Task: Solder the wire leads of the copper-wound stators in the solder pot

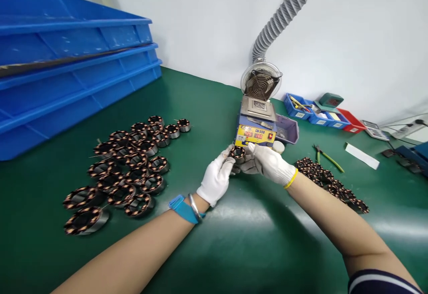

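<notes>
Both hands wear white gloves and meet in front of a solder pot (257, 127) with a yellow panel and red digits. My left hand (216, 178) and my right hand (265, 162) together grip one small copper-wound stator ring (237, 153), fingers closed on its sides. A blue strap and a metal bangle circle my left wrist. A pile of several similar stators (123, 169) lies on the green mat (234, 236) to the left. Another heap of stators (331, 185) lies to the right, beside my right forearm.
Stacked blue trays (67, 71) fill the left back. A fan guard (261, 81) with a grey flexible duct (284, 13) rises behind the pot. Small blue and red bins (317, 113), a purple tray (288, 129), green-handled cutters (326, 155), a white label (362, 156) and a calculator (374, 130) sit at the right.
</notes>
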`<state>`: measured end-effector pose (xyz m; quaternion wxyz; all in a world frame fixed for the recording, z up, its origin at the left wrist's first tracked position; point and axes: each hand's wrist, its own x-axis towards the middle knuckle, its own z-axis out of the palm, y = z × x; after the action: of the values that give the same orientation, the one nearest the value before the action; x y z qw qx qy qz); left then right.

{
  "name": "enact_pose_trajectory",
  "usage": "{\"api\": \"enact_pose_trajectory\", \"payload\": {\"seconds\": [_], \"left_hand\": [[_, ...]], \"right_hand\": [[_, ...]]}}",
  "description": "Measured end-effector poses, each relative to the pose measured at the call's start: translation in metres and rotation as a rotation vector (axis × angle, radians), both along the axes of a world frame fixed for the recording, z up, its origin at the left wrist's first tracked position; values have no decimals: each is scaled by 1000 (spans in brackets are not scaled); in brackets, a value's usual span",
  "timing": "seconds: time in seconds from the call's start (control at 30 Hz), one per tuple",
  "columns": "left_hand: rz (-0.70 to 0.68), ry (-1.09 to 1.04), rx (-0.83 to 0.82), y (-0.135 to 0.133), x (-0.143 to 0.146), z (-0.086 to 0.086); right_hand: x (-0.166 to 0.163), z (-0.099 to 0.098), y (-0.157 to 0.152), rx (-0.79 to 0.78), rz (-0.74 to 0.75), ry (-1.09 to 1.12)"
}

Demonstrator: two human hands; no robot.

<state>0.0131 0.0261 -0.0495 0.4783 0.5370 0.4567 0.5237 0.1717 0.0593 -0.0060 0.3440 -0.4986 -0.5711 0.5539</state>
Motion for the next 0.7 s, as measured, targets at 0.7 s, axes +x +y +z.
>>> {"api": "enact_pose_trajectory", "payload": {"seconds": [0.7], "left_hand": [[-175, -46, -273, 6, 10, -11]], "right_hand": [[50, 73, 167, 551, -333, -895]]}}
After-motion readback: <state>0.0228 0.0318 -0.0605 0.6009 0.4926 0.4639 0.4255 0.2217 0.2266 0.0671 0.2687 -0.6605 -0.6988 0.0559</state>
